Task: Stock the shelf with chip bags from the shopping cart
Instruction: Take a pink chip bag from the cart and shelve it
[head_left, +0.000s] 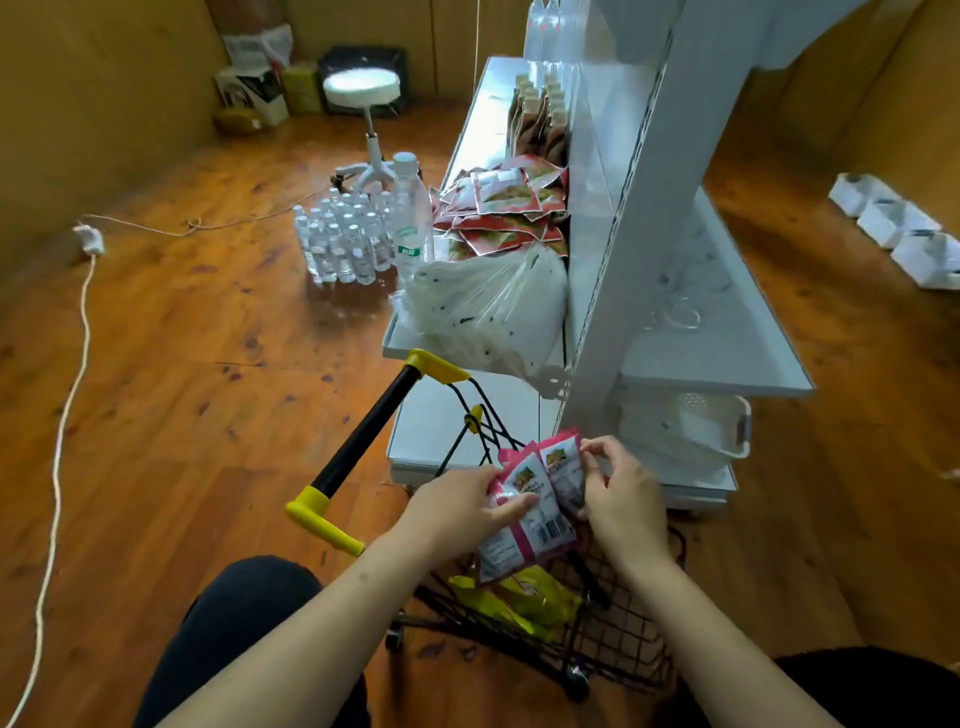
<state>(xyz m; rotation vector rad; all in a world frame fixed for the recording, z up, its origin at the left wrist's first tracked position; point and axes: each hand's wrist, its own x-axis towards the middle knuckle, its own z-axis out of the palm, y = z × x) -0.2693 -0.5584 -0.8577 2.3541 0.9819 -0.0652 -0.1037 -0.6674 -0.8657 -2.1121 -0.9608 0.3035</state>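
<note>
Above the small black wire shopping cart (618, 639), both hands hold pink chip bags (540, 499). My left hand (462, 506) grips the nearer pink bag with the thumb across its front. My right hand (618, 493) pinches a second pink bag (563, 462) at its right edge. Yellow chip bags (524, 597) lie in the cart below. The white shelf unit (613, 291) stands right behind the cart, and its lower shelf (436, 431) is beside the bags.
The middle shelf carries red snack packets (498, 208), white plastic bags (493, 306) and a tall water bottle (413, 213). Small water bottles (343, 239) and a white stool (363, 93) stand on the wooden floor. A white cable (57, 441) runs at left. A white basket (696, 431) sits at lower right.
</note>
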